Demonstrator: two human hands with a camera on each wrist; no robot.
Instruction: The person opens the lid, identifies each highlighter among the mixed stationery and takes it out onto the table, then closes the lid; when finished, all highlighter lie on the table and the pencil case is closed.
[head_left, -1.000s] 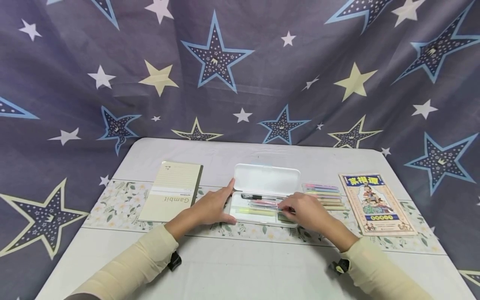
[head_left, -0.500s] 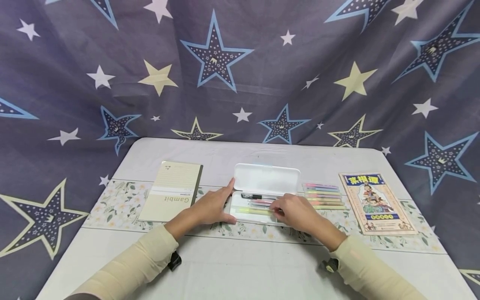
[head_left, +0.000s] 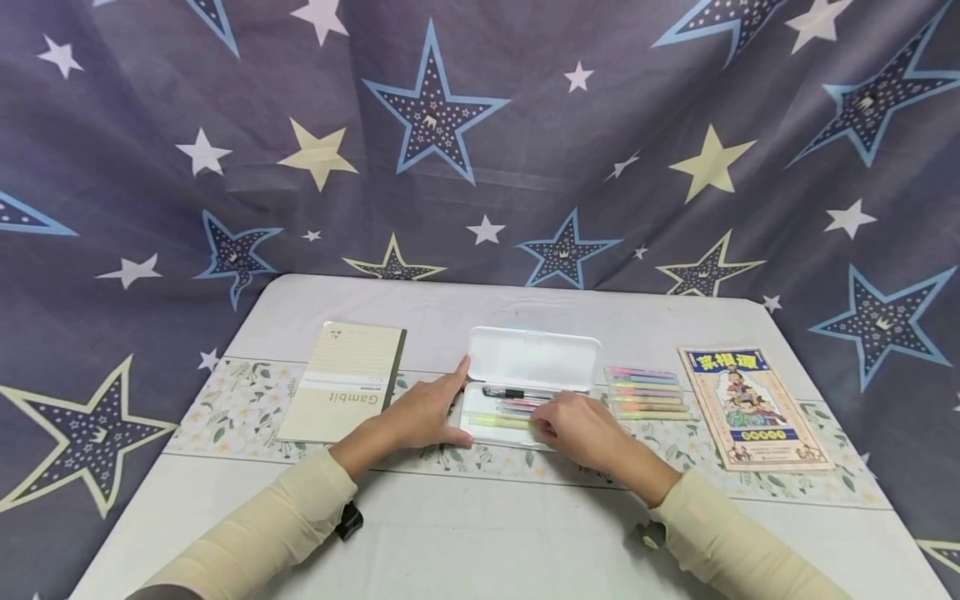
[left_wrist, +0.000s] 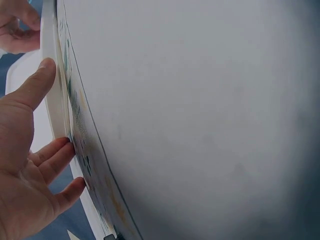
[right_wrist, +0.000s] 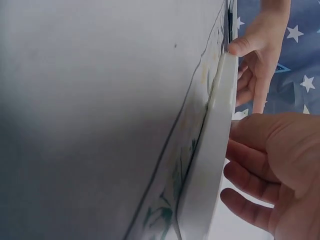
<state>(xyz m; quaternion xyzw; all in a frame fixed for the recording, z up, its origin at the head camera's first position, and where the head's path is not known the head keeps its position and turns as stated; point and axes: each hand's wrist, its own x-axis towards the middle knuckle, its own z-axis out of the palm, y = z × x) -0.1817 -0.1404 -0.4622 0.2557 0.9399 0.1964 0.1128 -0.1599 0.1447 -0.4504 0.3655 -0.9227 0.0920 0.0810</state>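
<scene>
A white pencil case (head_left: 534, 357) lies with its lid raised at mid-table. Inside are a black pen (head_left: 512, 392), several thin pens (head_left: 517, 406) and a yellow highlighter (head_left: 497, 422). My left hand (head_left: 423, 412) braces the case's left end, its thumb along the front wall (left_wrist: 52, 95) and its other fingers spread. My right hand (head_left: 579, 429) reaches into the right half with bent fingers, close to the highlighter's right end. In the right wrist view, the case wall (right_wrist: 212, 135) hides part of the right thumb and index finger; whether they pinch something I cannot tell.
Several coloured pens (head_left: 648, 393) lie in a row right of the case. Farther right is an illustrated booklet (head_left: 750, 408). On the left lies a beige notebook (head_left: 347, 387). A star-patterned cloth (head_left: 480, 192) hangs behind the white table (head_left: 480, 533).
My right hand has slid left inside the case, from its right end toward the highlighter, uncovering more of the pen row. My left hand has stayed in place.
</scene>
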